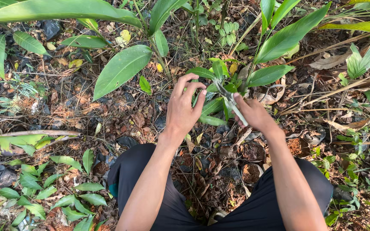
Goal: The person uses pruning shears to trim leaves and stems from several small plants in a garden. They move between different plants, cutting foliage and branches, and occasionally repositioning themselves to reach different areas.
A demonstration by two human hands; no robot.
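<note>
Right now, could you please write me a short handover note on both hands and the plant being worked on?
Left hand: fingers curled around the leaves of the small green-leaved plant, gripping them.
Right hand: closed on a slim grey metal blade tool, its tip pointing into the plant's stems.
The plant stands in ground covered with dry brown leaf litter, in front of the person's knees in dark trousers; a taller broad-leaved plant is behind it.
Done: plant gripped, blade placed against it; no cut pieces visible.
Left: any cutting, by the look of it.
</note>
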